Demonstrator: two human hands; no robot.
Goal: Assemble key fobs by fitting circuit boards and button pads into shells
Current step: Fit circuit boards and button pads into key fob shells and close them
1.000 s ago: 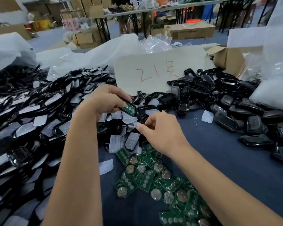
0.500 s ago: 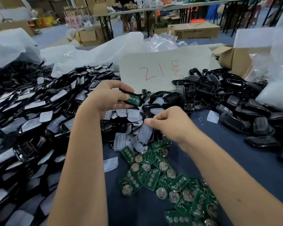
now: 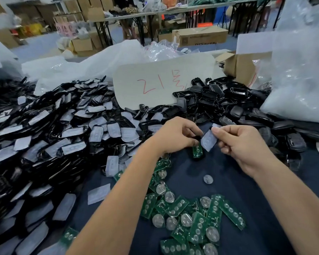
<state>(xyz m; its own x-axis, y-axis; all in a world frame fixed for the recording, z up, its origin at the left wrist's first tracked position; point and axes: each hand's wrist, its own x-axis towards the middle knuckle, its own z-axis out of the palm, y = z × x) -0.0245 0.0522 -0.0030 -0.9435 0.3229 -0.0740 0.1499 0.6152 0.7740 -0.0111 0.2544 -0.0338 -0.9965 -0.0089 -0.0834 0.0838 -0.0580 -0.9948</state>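
My left hand [image 3: 175, 135] grips a black shell with a green circuit board [image 3: 197, 150] seated in it, above the dark blue table [image 3: 247, 190]. My right hand [image 3: 241, 144] pinches a translucent white button pad [image 3: 207, 140] by its top corner, right beside the shell. Loose green circuit boards [image 3: 191, 214] with coin cells lie in a heap near me. More button pads [image 3: 98, 133] lie over a big pile of black shells [image 3: 44, 144] on the left.
Another pile of black shells [image 3: 238, 111] spreads at the right. A white card with red marks [image 3: 164, 83] stands behind the hands. Plastic bags [image 3: 302, 70] and a cardboard box [image 3: 247, 65] sit at the right. A lone coin cell [image 3: 208, 179] lies on the cloth.
Both hands have come together over the table. My right hand lifted a button pad from the pile and brought it to the shell, which my left hand lowered toward the centre.
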